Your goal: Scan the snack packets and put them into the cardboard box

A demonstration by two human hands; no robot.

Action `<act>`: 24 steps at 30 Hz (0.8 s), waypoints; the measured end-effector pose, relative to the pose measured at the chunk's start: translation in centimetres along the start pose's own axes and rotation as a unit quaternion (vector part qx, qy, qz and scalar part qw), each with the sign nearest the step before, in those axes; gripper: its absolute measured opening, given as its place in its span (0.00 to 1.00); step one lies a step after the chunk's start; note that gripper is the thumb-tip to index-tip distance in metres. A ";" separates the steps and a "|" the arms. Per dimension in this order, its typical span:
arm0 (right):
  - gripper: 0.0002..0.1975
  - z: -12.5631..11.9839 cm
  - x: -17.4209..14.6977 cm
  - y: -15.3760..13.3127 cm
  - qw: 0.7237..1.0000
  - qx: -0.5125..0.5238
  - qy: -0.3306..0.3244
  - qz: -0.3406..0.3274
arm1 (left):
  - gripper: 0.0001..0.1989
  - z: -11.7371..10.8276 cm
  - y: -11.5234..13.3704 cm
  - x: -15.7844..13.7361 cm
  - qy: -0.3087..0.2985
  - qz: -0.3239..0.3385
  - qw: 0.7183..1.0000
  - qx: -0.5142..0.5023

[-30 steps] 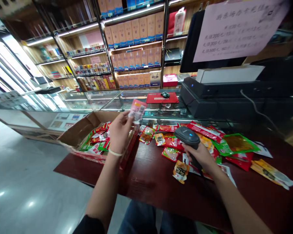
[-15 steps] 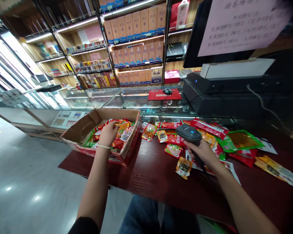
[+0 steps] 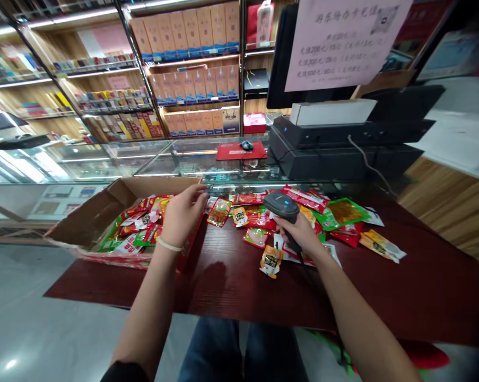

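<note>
My left hand point(image 3: 183, 216), with a pale band at the wrist, hovers over the right wall of a cardboard box point(image 3: 80, 249). Its fingers are loosely bent and apart, with nothing visible in them. Red and green snack packets point(image 3: 139, 228) lie inside the box. A black barcode scanner point(image 3: 282, 206) is gripped by its handle in my right hand point(image 3: 301, 233), its head pointing toward the left. Beneath and around it spreads a pile of snack packets, among them a red one point(image 3: 306, 198), a green-edged one point(image 3: 346, 211) and a small orange pouch point(image 3: 271, 262).
Behind the dark red table point(image 3: 239, 297) runs a glass display counter point(image 3: 159, 162) with a red mouse pad point(image 3: 233, 151). A monitor bearing a paper sign point(image 3: 334, 58) stands over black equipment point(image 3: 342, 154) at the right. Shelves of boxes point(image 3: 191, 34) line the back.
My left hand has lifted from the packets inside the box and moved right, over its side wall. The right hand still holds the scanner above the pile. The view has swung right.
</note>
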State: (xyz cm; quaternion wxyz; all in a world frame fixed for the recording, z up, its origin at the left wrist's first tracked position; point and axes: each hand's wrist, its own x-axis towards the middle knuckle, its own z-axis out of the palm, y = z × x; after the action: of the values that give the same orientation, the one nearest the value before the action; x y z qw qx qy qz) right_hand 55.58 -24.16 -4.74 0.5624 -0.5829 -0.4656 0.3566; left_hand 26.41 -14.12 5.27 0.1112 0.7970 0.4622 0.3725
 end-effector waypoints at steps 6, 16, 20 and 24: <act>0.18 -0.8 0.3 0.2 1.000 0.021 0.001 0.004 | 0.13 11.3 -0.8 1.2 -0.148 0.044 0.986 -0.066; 0.20 -0.8 0.7 0.8 0.998 0.045 0.024 0.041 | 0.27 20.7 -5.3 -2.7 -0.110 0.151 0.982 -0.018; 0.20 -0.5 0.6 0.5 0.999 0.037 0.020 0.034 | 0.29 20.3 -5.9 -2.7 -0.138 0.150 0.976 -0.072; 0.20 -0.4 0.6 0.5 0.999 0.034 0.024 0.030 | 0.14 19.3 -6.1 -2.3 -0.161 0.158 0.966 -0.127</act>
State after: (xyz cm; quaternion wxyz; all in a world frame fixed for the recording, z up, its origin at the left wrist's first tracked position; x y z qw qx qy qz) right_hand 56.22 -23.70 -5.16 0.5821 -0.5854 -0.4221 0.3745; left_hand 35.22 -9.43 -12.53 0.2242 0.8887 0.2554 0.3076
